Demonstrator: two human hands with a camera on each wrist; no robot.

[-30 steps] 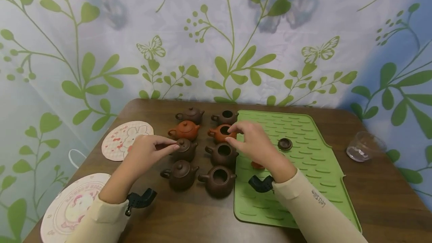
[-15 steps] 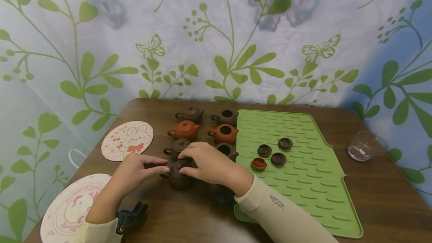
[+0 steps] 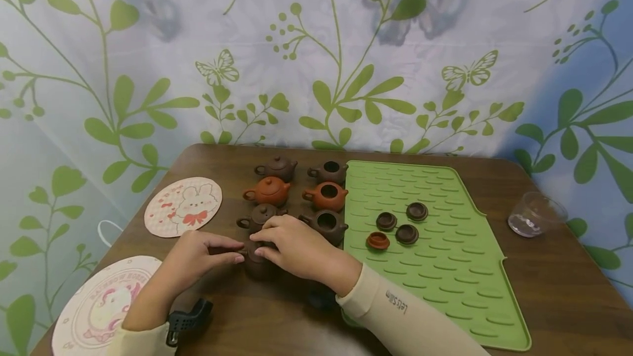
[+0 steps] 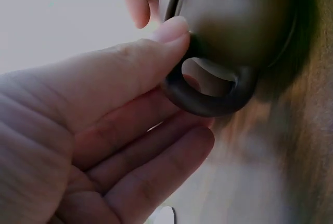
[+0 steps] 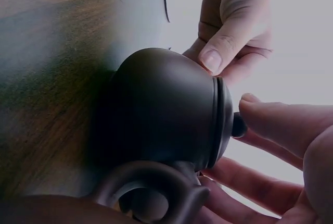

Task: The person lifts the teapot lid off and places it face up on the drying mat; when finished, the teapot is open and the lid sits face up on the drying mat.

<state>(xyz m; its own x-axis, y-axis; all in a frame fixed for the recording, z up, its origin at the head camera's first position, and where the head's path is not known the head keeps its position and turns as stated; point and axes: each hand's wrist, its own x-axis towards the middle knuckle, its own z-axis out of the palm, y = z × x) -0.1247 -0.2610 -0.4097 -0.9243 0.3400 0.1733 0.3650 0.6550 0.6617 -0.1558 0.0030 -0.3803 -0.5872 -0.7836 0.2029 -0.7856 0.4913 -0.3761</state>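
Note:
A dark brown teapot [image 3: 259,271] stands upright at the front of the left column, partly covered by both hands in the head view. My left hand [image 3: 195,262] pinches its loop handle [image 4: 205,105] between thumb and fingers. From the right, my right hand [image 3: 306,249] reaches over the teapot, thumb and fingers at the round knob [image 5: 239,125] of its lid [image 5: 225,125]. The lid sits on the teapot's mouth. Just behind are another brown lidded teapot [image 3: 261,215] and an orange lidded one [image 3: 269,191].
Lidless teapots, one orange [image 3: 323,198], line the right column; the right arm hides its front. Several loose lids [image 3: 407,234] lie on a green mat [image 3: 445,268]. A clear cup [image 3: 529,218] tilts at far right. Two round pictured mats [image 3: 184,207] lie left.
The right hand has come left from the lidless orange teapot to the front-left teapot's lid. The left hand has moved down from the teapot behind to the front one's handle.

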